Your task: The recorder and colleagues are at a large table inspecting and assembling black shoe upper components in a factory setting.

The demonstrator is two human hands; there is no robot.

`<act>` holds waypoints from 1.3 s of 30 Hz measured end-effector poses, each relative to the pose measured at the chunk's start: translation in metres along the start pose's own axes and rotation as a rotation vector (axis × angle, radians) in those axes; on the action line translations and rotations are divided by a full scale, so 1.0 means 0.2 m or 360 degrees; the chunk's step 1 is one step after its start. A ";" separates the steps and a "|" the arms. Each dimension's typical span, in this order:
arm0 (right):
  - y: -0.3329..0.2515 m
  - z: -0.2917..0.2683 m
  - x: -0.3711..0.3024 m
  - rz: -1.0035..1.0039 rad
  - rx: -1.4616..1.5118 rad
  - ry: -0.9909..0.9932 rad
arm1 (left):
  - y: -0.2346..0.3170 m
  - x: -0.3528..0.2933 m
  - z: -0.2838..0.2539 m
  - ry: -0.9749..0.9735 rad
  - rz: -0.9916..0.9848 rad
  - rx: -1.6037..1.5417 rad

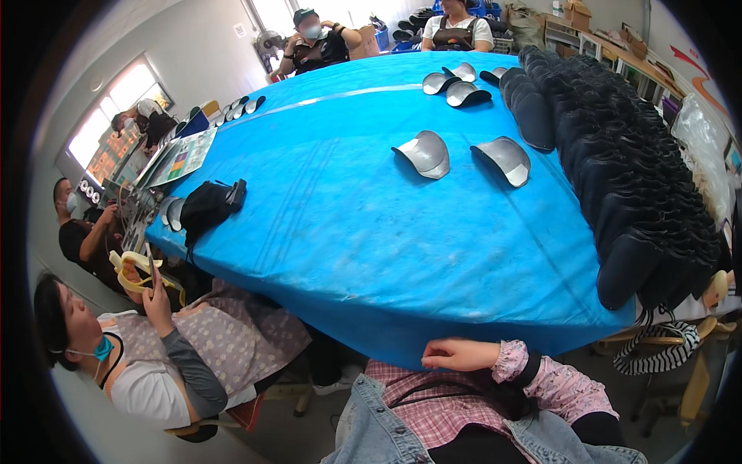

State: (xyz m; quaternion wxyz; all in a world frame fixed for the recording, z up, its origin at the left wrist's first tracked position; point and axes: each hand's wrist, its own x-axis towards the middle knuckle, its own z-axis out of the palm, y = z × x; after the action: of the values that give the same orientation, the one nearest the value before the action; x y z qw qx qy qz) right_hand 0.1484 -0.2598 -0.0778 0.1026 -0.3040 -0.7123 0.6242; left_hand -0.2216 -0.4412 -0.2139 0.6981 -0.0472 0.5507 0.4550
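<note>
My right hand (462,354), in a pink floral sleeve (560,384) with a black band, rests over my lap by the near edge of the blue-covered table (371,224). It holds nothing that I can see, and its fingers are loosely extended and slightly bent. My left hand is out of view. A black cord (433,397) crosses my pink checked top below the hand. Farther up the table lie two curved grey shell-shaped pieces (427,155), apart from each other. More such shells (466,93) are grouped near the far side.
Rows of black insole-shaped pieces (618,178) are heaped along the right edge. A black bag (210,209) and boards (182,160) lie at the left. Beside me, a seated person (178,356) holds a peeled banana (130,272) and a phone. Other people sit across and stand at left.
</note>
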 end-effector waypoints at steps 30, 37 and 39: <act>-0.19 -0.18 -0.16 -0.0467 -0.0077 0.0048 | 0.05 0.07 0.17 0.0083 0.0083 -0.0015; -0.21 -0.17 -0.16 -0.0341 -0.0118 0.0001 | 0.05 0.06 0.15 0.0099 0.0098 -0.0025; -0.21 -0.17 -0.16 -0.0293 -0.0121 -0.0026 | 0.04 0.06 0.14 0.0095 0.0091 -0.0024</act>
State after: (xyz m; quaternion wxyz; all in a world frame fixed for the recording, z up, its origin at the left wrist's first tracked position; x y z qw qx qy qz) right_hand 0.1797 -0.2506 -0.0241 0.1422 -0.2359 -0.7613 0.5870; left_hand -0.2069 -0.4130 -0.2097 0.6677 -0.0503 0.5691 0.4772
